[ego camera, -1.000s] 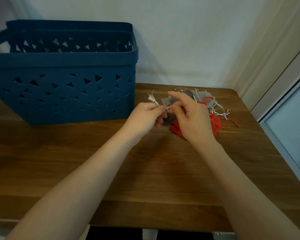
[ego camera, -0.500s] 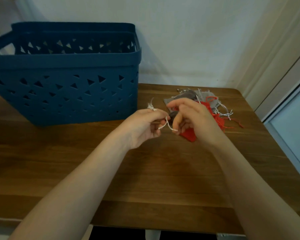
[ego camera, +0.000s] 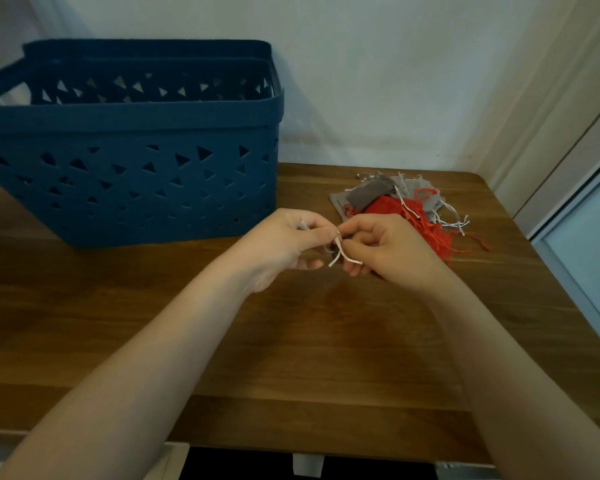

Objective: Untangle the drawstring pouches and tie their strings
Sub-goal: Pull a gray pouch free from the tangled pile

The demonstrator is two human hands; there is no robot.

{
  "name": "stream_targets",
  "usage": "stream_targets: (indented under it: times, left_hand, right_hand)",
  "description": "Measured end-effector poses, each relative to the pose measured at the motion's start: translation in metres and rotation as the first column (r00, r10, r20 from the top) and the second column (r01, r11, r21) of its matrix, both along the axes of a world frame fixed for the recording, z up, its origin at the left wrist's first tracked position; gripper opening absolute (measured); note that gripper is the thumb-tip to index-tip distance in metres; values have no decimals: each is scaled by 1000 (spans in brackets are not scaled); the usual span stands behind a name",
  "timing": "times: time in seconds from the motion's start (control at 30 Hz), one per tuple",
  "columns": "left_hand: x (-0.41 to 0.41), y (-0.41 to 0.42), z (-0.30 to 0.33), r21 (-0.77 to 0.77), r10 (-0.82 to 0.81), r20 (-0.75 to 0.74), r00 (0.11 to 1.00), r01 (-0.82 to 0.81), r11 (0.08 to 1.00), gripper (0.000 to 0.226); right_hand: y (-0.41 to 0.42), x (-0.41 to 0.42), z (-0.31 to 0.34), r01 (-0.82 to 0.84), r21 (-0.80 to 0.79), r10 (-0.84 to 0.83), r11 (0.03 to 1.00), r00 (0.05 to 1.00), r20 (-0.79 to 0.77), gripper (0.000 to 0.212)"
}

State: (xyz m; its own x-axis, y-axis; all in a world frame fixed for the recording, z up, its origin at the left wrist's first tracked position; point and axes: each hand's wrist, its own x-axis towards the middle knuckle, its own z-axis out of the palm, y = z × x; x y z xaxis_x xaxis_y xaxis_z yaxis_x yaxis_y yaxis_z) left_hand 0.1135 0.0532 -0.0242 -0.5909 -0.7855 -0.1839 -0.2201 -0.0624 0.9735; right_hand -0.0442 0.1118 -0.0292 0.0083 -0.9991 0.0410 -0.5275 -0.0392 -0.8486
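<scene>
My left hand [ego camera: 288, 242] and my right hand [ego camera: 392, 249] meet over the wooden table [ego camera: 291, 341], just in front of the basket's right corner. Both pinch a white drawstring [ego camera: 342, 256], whose two loose ends hang down between the fingers. The pouch this string belongs to is mostly hidden behind my hands. Behind my right hand lies a tangled pile of pouches [ego camera: 406, 202]: grey ones at the back, red ones in front, with white and red strings trailing to the right.
A large dark blue plastic basket [ego camera: 129, 161] with triangular holes stands at the back left of the table, against the white wall. The table's right edge runs beside a window frame [ego camera: 568, 216]. Bare wood lies in front of my hands.
My hands have drawn slightly toward me and away from the pile. The white string's two ends now hang lower between my fingers, crossing into a small fork.
</scene>
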Motion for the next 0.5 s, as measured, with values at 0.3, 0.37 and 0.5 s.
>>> stream_targets:
  times: [0.3,0.37,0.5]
  left_hand:
    - [-6,0,-19,-601,191,266,945,8,799,8]
    - [-10,2,-22,-740,249,278,928,42,672,9]
    - [-13,4,-29,-850,310,230,923,35,526,10]
  right_hand:
    - [-4,6,-8,153,-17,-154,988,987,-37,10]
    - [-4,8,-10,180,-17,-180,983,984,6,10]
    - [-3,9,-10,183,-14,-181,983,980,81,12]
